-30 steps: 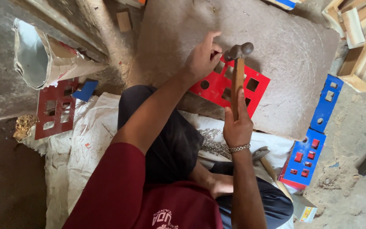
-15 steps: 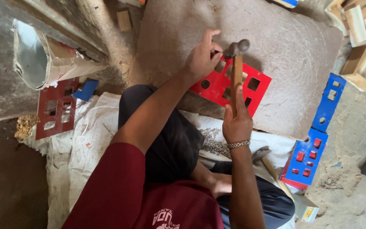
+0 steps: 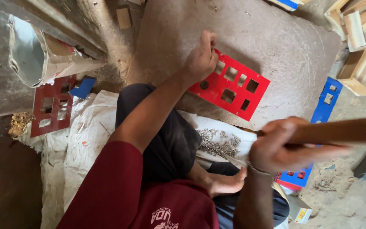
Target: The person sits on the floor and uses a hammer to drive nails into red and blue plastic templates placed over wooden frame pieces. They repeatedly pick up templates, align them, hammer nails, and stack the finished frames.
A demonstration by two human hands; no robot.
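The left hand (image 3: 202, 57) is closed, fingertips pinched at the upper corner of the red panel (image 3: 234, 87), apparently pinning it flat against the slab (image 3: 276, 38) so it cannot slide. The panel is a thin, stiff rectangle, glossy red, pierced with square cut-outs and one round hole; it lies tilted on the slab's lower half, at about 1 o'clock from the person's knee. The slab is rough, grey-brown and grainy, a hard bed for work. The right hand (image 3: 278, 146) is wrapped tight around a smooth brown wooden handle (image 3: 339, 131), lifted close to the camera at 3 o'clock, well above the panel; its head runs out of the picture, so I cannot tell what tool it is. A heap of small grey nails (image 3: 217, 142) lies on a white cloth (image 3: 77, 148) just beside the lap, within easy reach of either hand. At 9 o'clock lies a dark red panel (image 3: 51, 110) with similar cut-outs. A blue panel (image 3: 325, 104) lies at 3 o'clock by the slab's edge, and pale wooden frames (image 3: 365, 51) are stacked at 2 o'clock.
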